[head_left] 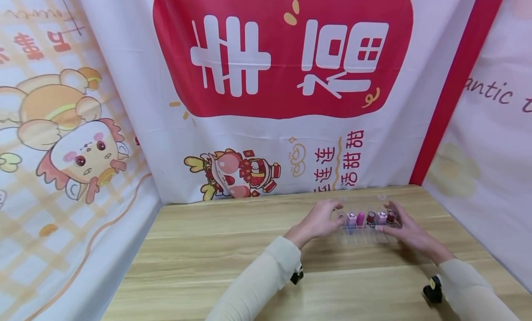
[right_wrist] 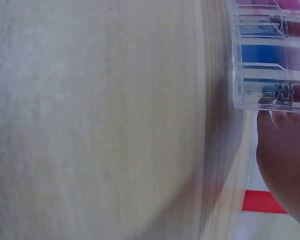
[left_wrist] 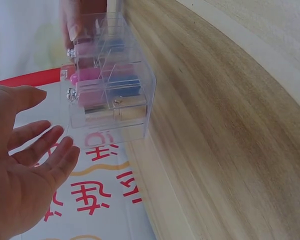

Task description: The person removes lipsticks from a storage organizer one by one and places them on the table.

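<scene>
A clear plastic lipstick organizer (head_left: 365, 238) stands toward the back right of the wooden table. Upright in its row of slots are several lipsticks, among them a bright pink one (head_left: 360, 218), a pale pink one with a blue base (head_left: 351, 219) and a dark-capped one (head_left: 371, 218). My right hand (head_left: 411, 231) grips the organizer's right end, thumb across the front and fingers around the far side. Beside the left end is my left hand (head_left: 317, 219); in the left wrist view its fingers (left_wrist: 45, 140) are spread and loosely bent, apart from the plastic.
The wooden table (head_left: 216, 247) meets a white hanging cloth (head_left: 137, 127) with red print at its back edge. More printed cloth (head_left: 478, 159) closes the right side. A small black device (head_left: 433, 289) hangs at the right wrist.
</scene>
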Tool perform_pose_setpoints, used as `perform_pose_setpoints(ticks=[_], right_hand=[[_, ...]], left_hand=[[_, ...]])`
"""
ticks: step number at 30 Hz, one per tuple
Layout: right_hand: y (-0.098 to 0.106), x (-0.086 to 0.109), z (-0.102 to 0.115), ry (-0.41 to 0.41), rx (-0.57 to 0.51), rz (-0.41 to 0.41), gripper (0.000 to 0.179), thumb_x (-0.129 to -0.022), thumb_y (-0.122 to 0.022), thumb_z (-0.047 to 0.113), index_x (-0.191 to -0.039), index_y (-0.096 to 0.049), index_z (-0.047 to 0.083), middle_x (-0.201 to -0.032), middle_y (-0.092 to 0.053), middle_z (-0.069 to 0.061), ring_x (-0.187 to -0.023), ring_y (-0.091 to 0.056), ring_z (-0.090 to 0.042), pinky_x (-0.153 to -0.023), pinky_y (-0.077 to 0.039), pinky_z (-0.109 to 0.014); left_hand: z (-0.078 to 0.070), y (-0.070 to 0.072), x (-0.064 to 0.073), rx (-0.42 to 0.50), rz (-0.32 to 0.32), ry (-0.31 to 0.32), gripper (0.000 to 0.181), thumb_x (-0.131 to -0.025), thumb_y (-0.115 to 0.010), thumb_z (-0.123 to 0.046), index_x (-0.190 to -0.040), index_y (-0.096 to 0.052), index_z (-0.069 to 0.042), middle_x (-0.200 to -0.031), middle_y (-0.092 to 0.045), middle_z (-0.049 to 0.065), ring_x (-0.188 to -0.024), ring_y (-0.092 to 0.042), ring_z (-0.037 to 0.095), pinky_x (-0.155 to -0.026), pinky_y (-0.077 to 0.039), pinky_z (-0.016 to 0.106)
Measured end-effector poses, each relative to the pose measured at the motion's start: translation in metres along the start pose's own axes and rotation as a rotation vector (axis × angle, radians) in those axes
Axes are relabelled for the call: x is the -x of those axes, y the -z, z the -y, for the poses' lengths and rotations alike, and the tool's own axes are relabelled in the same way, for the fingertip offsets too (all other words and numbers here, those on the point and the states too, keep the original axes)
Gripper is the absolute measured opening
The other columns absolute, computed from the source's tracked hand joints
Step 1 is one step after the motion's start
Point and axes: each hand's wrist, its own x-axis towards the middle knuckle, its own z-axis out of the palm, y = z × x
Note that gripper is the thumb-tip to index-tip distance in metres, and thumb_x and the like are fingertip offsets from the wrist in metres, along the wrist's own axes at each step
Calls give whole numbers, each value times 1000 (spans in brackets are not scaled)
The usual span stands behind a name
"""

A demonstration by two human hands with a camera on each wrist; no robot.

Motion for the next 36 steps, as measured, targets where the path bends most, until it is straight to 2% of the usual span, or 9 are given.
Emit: perform_pose_setpoints(ticks=[7,11,18,25,30,34,36], right_hand=[[0,2,3,17,-11,-1,106,-98,-69,38,-163,12,17,-167,-4,-28,-146,-10,-61,-108,-17,-82],[-1,4,5,23,-17,-3,106,-98,-69,37,-163,12,16,-167,-4,-29,-146,-9,-62,-109,-16,-82],[-1,4,6,13,-10,-7,106,-98,-69,39,-164,10,15,-167,-5,-29,-147,-10,-61,-109,-16,-82],[-2,3,6,-7,9,-9,107,-97,-69,42,-163,11,16,-167,-4,-28,-147,-9,-61,-108,-16,-82],[-2,4,7,-13,6,-11,107,-97,-69,42,-163,12,16,-167,-4,-28,-147,-8,-61,-107,-16,-83],[-1,4,7,-15,6,-14,107,-97,-69,42,-163,12,16,-168,-4,-28,-147,-7,-61,-107,-16,-83],[-1,4,8,-14,8,-14,107,-97,-69,42,-163,12,16,-168,-4,-28,-147,-8,-61,-108,-16,-82]], left_hand=[[1,-7,-4,-43,-2,12,49,-94,-75,-22,-139,-60,-11,-136,-65,5,-125,-61,16,-104,-50,25],[0,-12,-5,-68,-8,26,44,-93,-76,-23,-134,-64,-9,-134,-66,4,-123,-62,15,-103,-51,24],[2,-18,-10,-158,-31,22,42,-92,-77,-24,-131,-67,-11,-132,-66,0,-120,-63,12,-102,-50,21],[4,-24,-14,-275,-48,32,36,-92,-77,-30,-126,-70,-19,-130,-65,-7,-113,-64,9,-96,-54,23],[6,-27,-16,-353,-66,13,28,-92,-76,-34,-118,-72,-24,-120,-66,-11,-103,-65,8,-83,-56,24],[6,-28,-18,-378,-70,10,21,-92,-75,-36,-111,-73,-26,-108,-64,-15,-92,-62,4,-70,-52,20],[6,-28,-19,-385,-71,11,18,-93,-75,-37,-108,-73,-27,-105,-64,-16,-90,-61,3,-68,-50,19]])
